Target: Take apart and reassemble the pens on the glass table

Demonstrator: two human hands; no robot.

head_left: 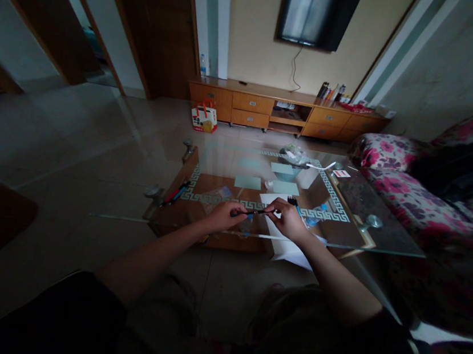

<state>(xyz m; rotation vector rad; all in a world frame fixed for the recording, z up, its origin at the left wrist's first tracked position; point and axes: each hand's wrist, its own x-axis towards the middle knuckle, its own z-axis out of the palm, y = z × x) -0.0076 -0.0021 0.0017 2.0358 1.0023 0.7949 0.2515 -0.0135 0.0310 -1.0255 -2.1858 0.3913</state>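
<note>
Above the near part of the glass table (pixel 390 242), the left hand (pixel 227 216) and the right hand (pixel 286 219) pinch a thin dark object (pixel 254 212) between them, fingertips narrowed on it; fingers cover parts of it, and dimness leaves its kind unclear. The right hand hides part of the white paper (pixel 283 249); just beyond, a black-ended item (pixel 291 200) shows only partly.

Dimly lit tiled floor (pixel 106 146); wooden cabinet (pixel 252 103) beyond the glass table (pixel 216 166) at its far edge; floral sofa (pixel 398 191) past its right edge.
</note>
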